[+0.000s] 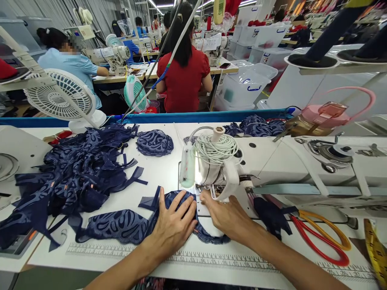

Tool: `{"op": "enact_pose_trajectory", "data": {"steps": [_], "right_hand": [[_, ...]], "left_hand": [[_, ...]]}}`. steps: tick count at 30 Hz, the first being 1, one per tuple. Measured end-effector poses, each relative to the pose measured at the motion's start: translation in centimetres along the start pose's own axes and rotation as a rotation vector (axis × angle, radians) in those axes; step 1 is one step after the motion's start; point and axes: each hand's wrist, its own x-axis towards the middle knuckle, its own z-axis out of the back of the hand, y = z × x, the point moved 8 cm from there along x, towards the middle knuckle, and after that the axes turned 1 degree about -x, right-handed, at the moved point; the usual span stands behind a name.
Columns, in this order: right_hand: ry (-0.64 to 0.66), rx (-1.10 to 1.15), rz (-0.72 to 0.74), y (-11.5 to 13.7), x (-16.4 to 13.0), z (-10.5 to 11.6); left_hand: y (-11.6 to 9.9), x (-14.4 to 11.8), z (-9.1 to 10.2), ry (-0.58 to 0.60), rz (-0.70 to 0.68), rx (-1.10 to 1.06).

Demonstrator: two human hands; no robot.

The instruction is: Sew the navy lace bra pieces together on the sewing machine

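Note:
My left hand [175, 219] lies flat with spread fingers on a navy lace bra piece [119, 226], pressing it against the machine bed. The piece stretches out to the left, and a narrow scalloped edge curves below and right of that hand. At the needle area of the white sewing machine [272, 161] is my right hand [228, 215], one fingertip close to the presser foot [212, 190]. The machine's white guard partly hides its other fingers, so I cannot see whether they grip anything. A coil of pale cord [216, 148] sits around the machine head.
A heap of navy lace pieces [87, 169] spreads at the left, beside a stack of lace cups [155, 142]. Scissors with red and orange handles [325, 239] and a yellow tape measure [373, 249] lie right. A white fan [62, 96] stands at the back left. Co-workers sit ahead.

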Motion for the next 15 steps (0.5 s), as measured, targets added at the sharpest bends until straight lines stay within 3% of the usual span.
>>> {"op": "enact_pose_trajectory", "data": {"steps": [4,10,15], "right_hand": [[0.029,-0.036,0.051,-0.1,-1.2,0.2],[0.027,-0.031,0.082,0.5,-0.6,-0.5],[-0.112,-0.005,0.064,-0.4,-1.5,2.2]], "left_hand": [[-0.1,0.0,-0.2,0.010,-0.009,0.025],[0.2,0.2,0.1,0.027,0.030,0.037],[0.5,1.7,-0.6,0.126,0.012,0.054]]}}
